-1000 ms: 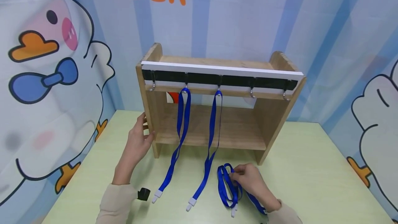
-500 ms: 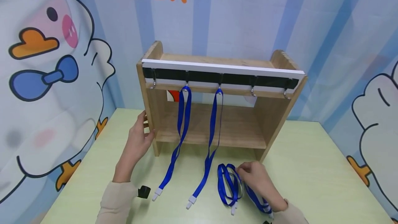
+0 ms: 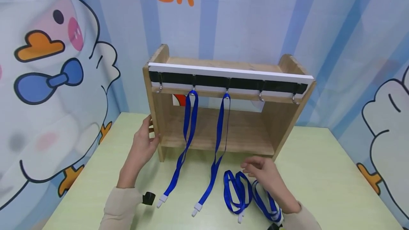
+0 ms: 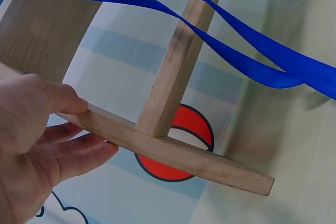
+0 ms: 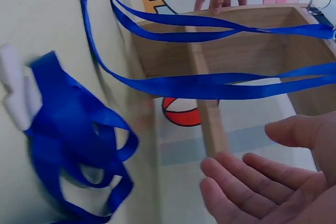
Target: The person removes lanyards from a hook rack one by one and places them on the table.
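Note:
My left hand (image 3: pixel 143 144) holds the left side panel of a small wooden shelf (image 3: pixel 217 139). In the left wrist view its thumb lies on the panel's edge and its fingers against the outer face. Two blue lanyards hang from the shelf's hooks: one lanyard (image 3: pixel 186 127) on the second hook, another lanyard (image 3: pixel 219 125) on the middle one. Their white clips reach down to the table. My right hand (image 3: pixel 264 175) hovers over two loosely coiled lanyards, fingers apart and holding nothing. One coiled lanyard (image 3: pixel 227 191) lies left of the other coiled lanyard (image 3: pixel 261 205).
A white and black hook rail (image 3: pixel 244 82) runs along the shelf's top front, its left hook (image 3: pixel 160 87) and two right hooks bare. The pale table (image 3: pixel 322 180) extends on both sides. A printed duck curtain (image 3: pixel 249 20) stands behind.
My right hand has let go of the coiled lanyards and risen slightly away from them. The two coils lie more spread apart. My left hand stays on the shelf.

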A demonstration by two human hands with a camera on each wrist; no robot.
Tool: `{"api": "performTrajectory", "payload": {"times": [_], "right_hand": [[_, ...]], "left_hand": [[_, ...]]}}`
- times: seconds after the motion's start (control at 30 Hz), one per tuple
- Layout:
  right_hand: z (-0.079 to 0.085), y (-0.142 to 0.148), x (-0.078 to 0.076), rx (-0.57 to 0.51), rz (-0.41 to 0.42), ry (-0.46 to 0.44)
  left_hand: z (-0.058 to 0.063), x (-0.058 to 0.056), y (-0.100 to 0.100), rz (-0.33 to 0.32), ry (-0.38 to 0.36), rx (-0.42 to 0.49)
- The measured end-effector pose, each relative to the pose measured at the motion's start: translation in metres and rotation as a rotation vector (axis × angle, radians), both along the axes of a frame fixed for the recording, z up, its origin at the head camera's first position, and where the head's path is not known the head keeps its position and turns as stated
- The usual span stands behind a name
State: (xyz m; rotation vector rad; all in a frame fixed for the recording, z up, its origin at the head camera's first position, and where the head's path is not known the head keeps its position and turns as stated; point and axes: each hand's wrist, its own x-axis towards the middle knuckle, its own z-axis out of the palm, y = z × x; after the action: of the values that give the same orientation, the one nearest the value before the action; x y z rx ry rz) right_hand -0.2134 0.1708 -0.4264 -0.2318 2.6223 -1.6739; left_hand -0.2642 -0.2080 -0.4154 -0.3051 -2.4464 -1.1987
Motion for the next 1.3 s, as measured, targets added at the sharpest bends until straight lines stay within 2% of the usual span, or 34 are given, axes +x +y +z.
{"api": "performTrajectory", "payload": {"times": [0.13,0.27,0.8,1.1,1.3], "right_hand": [[0.009,-0.005,-0.003,-0.015,-0.025,0.079],[0.020,-0.010,-0.006,-0.051,-0.011,0.132],[0.071,-0.034,-0.015,0.006,0.031,0.376],[0.097,-0.048,-0.015,-0.025,0.049,0.439],[0.106,-0.054,-0.018,-0.045,0.056,0.460]], "left_hand": [[-0.001,-0.001,0.000,-0.005,0.002,0.003],[-0.002,-0.001,-0.001,-0.016,0.005,0.011],[-0.001,-0.001,0.000,-0.015,0.003,0.019],[-0.002,-0.001,-0.001,-0.015,0.020,0.011],[-0.002,-0.002,-0.001,-0.014,0.016,0.012]]}}
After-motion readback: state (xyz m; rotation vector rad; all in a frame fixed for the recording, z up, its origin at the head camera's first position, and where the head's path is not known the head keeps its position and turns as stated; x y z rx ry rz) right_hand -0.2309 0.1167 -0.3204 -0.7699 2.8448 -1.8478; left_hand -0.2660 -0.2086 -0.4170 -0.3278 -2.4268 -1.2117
